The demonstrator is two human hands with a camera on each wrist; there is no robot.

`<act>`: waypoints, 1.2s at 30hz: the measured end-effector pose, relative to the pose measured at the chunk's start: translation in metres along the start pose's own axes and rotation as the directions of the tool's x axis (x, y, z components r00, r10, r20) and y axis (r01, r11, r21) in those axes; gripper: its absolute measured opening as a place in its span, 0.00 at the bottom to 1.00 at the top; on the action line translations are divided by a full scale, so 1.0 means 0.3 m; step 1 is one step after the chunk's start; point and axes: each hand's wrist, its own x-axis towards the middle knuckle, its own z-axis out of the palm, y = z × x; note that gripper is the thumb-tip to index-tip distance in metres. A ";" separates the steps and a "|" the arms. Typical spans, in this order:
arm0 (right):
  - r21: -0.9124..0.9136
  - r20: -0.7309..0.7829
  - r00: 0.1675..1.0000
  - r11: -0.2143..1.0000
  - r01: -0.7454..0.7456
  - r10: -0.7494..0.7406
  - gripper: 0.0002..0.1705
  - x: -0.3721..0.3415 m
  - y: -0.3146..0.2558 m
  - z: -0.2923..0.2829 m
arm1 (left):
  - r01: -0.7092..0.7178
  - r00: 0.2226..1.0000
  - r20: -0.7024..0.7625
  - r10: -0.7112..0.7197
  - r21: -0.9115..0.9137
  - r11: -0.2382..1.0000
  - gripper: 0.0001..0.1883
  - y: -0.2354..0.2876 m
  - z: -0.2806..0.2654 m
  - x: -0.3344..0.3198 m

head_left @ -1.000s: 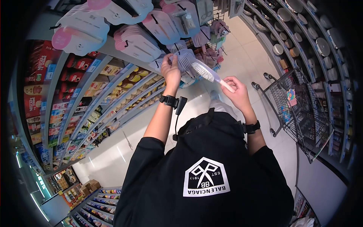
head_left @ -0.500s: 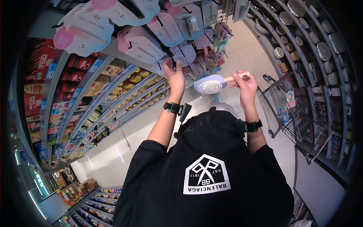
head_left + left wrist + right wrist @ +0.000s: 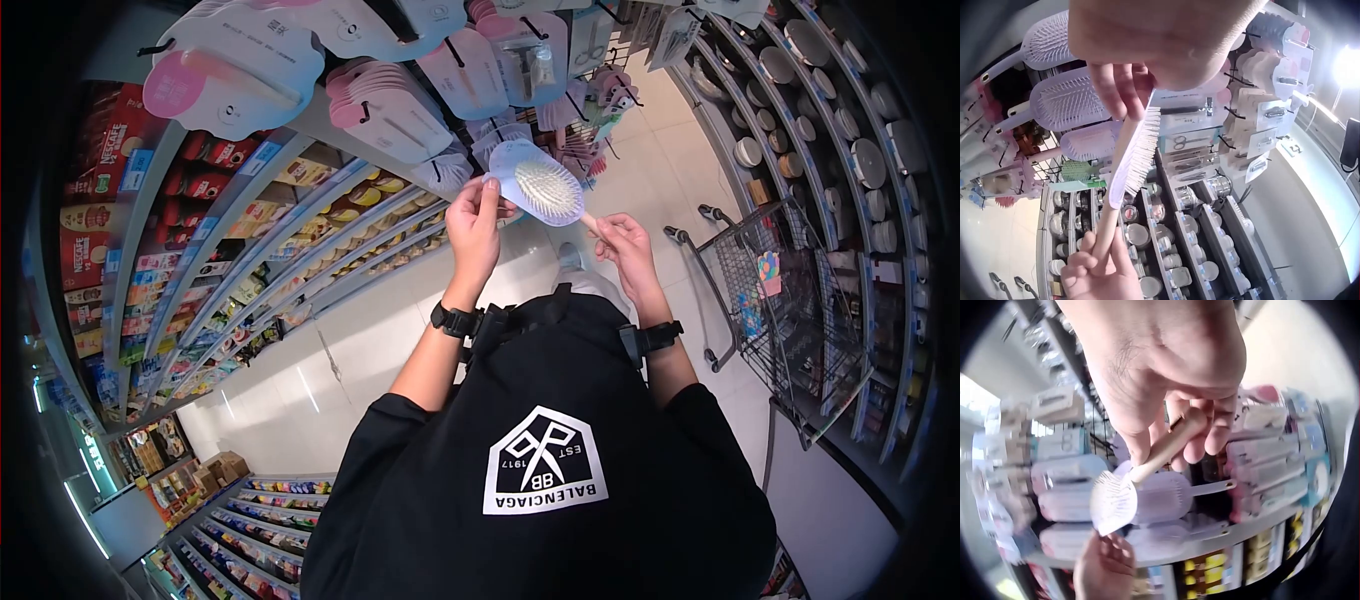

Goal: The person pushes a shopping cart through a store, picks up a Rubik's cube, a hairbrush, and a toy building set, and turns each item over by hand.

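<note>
A lilac hairbrush [image 3: 548,187] with white bristles and a pale handle is held between both hands in front of the display. My left hand [image 3: 477,225] pinches the far end of its head between thumb and fingers. In the left wrist view, the left fingers [image 3: 1125,87] lie along the top of the brush head. The handle is gripped by my right hand [image 3: 627,255], thumb and fingers round it. In the right wrist view, the handle [image 3: 1169,445] sticks out past the right fingers, and the bristles face away from the lilac brushes behind.
Similar brushes [image 3: 1063,100] hang on hooks at the rack, beside carded grooming tools [image 3: 390,115]. Shelves of packaged food [image 3: 215,230] run down the left. A shopping cart [image 3: 790,300] stands at the right, before shelves of bowls [image 3: 868,163].
My right hand turned the brush from side-on to bristles up, swinging it out and back toward the left hand. The left hand came away from the hanging items and took the brush head's end.
</note>
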 end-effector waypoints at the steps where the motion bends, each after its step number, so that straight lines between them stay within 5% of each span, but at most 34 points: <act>1: -0.001 0.001 1.000 1.000 -0.001 0.001 0.12 0.008 0.017 -0.008 | -0.011 1.000 -0.002 0.011 0.081 0.997 0.16 -0.014 -0.010 0.013; 3: -0.280 0.138 0.989 0.960 -0.014 0.054 0.22 0.027 0.064 -0.024 | -0.021 1.000 -0.004 0.022 0.162 0.987 0.16 -0.031 -0.018 0.026; 4: -0.281 0.137 0.989 0.960 -0.014 0.054 0.22 0.037 0.091 -0.027 | -0.033 0.999 0.007 0.032 0.222 0.974 0.16 -0.037 -0.018 0.031; 6: -0.497 0.196 0.981 0.861 0.106 -0.008 0.27 0.049 0.122 -0.011 | -0.044 0.999 0.020 0.040 0.281 0.959 0.15 -0.052 -0.014 0.040; 20: -0.574 0.141 0.989 0.810 0.123 -0.050 0.26 0.083 0.121 0.054 | 0.012 0.976 -0.211 0.060 0.325 0.945 0.14 -0.095 0.001 0.092; 36: -0.601 0.228 0.973 0.782 0.168 -0.034 0.28 0.266 0.178 0.046 | 0.115 0.975 -0.218 -0.040 0.346 0.931 0.15 -0.184 -0.037 0.123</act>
